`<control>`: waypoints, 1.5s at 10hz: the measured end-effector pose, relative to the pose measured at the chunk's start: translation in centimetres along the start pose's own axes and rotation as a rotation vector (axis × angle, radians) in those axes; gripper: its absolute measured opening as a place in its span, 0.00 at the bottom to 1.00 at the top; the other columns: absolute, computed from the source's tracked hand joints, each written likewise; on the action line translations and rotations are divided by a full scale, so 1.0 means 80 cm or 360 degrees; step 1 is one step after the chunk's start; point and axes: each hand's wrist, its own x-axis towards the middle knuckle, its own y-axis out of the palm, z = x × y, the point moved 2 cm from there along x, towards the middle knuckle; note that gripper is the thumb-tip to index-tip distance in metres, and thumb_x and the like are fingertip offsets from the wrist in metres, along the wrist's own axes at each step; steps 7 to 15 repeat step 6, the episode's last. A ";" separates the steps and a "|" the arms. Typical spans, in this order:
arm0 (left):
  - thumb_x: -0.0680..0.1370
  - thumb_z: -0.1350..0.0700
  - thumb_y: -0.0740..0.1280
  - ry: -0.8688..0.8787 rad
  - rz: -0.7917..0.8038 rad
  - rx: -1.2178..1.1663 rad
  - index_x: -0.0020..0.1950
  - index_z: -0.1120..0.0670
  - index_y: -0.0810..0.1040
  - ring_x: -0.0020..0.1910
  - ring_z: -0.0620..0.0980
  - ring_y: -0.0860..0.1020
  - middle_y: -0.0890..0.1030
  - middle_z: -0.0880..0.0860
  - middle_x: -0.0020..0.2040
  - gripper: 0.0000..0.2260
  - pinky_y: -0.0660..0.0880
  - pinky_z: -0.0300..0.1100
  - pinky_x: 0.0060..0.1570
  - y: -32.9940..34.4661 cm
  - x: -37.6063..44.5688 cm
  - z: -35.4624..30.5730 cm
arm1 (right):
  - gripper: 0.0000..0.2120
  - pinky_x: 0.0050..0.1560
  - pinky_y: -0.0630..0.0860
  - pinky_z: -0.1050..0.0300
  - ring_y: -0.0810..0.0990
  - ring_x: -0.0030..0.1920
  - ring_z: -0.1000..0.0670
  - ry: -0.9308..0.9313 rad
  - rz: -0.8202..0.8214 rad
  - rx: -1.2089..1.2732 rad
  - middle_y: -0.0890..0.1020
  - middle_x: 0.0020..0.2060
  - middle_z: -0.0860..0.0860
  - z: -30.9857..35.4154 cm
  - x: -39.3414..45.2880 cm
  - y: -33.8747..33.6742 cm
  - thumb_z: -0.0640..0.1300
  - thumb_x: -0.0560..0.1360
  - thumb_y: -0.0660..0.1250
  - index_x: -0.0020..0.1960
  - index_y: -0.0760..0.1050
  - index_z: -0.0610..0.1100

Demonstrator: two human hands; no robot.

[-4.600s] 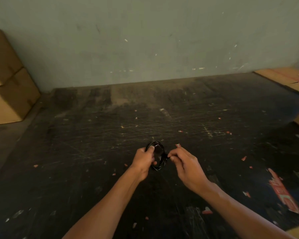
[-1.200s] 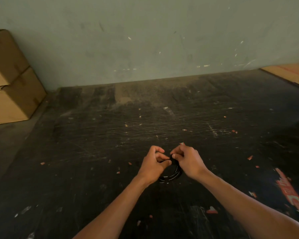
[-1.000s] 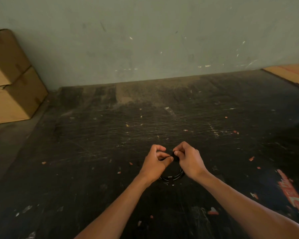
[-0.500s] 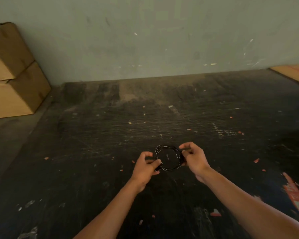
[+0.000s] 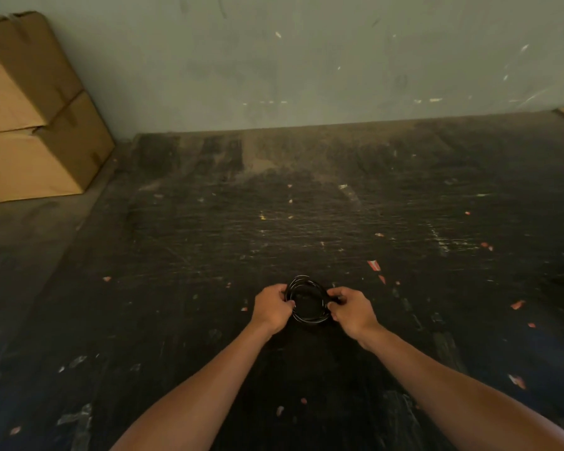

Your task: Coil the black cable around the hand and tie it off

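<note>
Several glossy loops of black cable (image 5: pixel 307 302) in a round coil; left hand (image 5: pixel 272 308), right hand (image 5: pixel 351 310) pinching opposite sides

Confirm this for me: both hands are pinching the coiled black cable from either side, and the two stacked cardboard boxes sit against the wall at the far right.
One detail is off. The cardboard boxes are stacked at the far left, not the far right, as the head view shows. The rest holds: the left hand and right hand pinch the coiled black cable from either side.
</note>
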 end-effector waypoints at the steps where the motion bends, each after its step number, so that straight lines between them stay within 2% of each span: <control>1: 0.78 0.60 0.68 -0.0005 -0.0008 0.0160 0.72 0.55 0.72 0.54 0.45 0.80 0.81 0.52 0.59 0.21 0.77 0.40 0.57 0.003 0.006 0.002 | 0.18 0.41 0.79 0.61 0.82 0.46 0.52 -0.0099 -0.0035 -0.0246 0.75 0.64 0.45 0.002 0.002 0.007 0.41 0.79 0.64 0.69 0.72 0.48; 2: 0.78 0.59 0.68 -0.0033 0.0016 0.0274 0.74 0.56 0.67 0.62 0.50 0.78 0.78 0.55 0.65 0.24 0.75 0.46 0.63 0.006 0.008 0.001 | 0.20 0.55 0.80 0.54 0.81 0.52 0.48 -0.0110 0.0011 -0.0408 0.69 0.68 0.44 0.002 0.003 0.009 0.42 0.80 0.62 0.71 0.70 0.48; 3: 0.78 0.57 0.67 -0.0059 0.0027 0.0353 0.73 0.55 0.70 0.58 0.51 0.80 0.80 0.56 0.63 0.22 0.77 0.46 0.59 0.008 0.014 0.003 | 0.21 0.58 0.79 0.51 0.80 0.54 0.48 -0.0094 0.0069 -0.0491 0.66 0.69 0.44 0.005 0.001 0.007 0.43 0.80 0.62 0.73 0.68 0.48; 4: 0.79 0.55 0.66 -0.0092 0.0069 0.0462 0.69 0.54 0.73 0.57 0.53 0.79 0.78 0.57 0.63 0.19 0.78 0.48 0.58 0.006 0.015 0.002 | 0.24 0.59 0.77 0.54 0.77 0.58 0.48 -0.0088 0.0129 -0.0563 0.64 0.71 0.44 0.010 -0.004 0.006 0.43 0.79 0.62 0.74 0.65 0.49; 5: 0.79 0.54 0.65 -0.0130 0.0104 0.0501 0.72 0.54 0.70 0.61 0.54 0.77 0.74 0.58 0.68 0.21 0.76 0.50 0.61 0.004 0.012 -0.007 | 0.26 0.61 0.76 0.54 0.75 0.63 0.46 -0.0077 0.0182 -0.0601 0.63 0.72 0.44 0.019 -0.009 0.005 0.44 0.79 0.62 0.76 0.62 0.49; 6: 0.79 0.53 0.65 -0.0143 -0.0017 0.0423 0.77 0.52 0.62 0.71 0.59 0.67 0.63 0.58 0.75 0.27 0.69 0.52 0.68 -0.005 -0.002 -0.011 | 0.27 0.58 0.77 0.52 0.75 0.62 0.46 -0.0070 0.0102 -0.0651 0.65 0.70 0.45 0.016 -0.017 0.000 0.46 0.79 0.62 0.76 0.60 0.51; 15: 0.79 0.53 0.65 -0.0143 -0.0017 0.0423 0.77 0.52 0.62 0.71 0.59 0.67 0.63 0.58 0.75 0.27 0.69 0.52 0.68 -0.005 -0.002 -0.011 | 0.27 0.58 0.77 0.52 0.75 0.62 0.46 -0.0070 0.0102 -0.0651 0.65 0.70 0.45 0.016 -0.017 0.000 0.46 0.79 0.62 0.76 0.60 0.51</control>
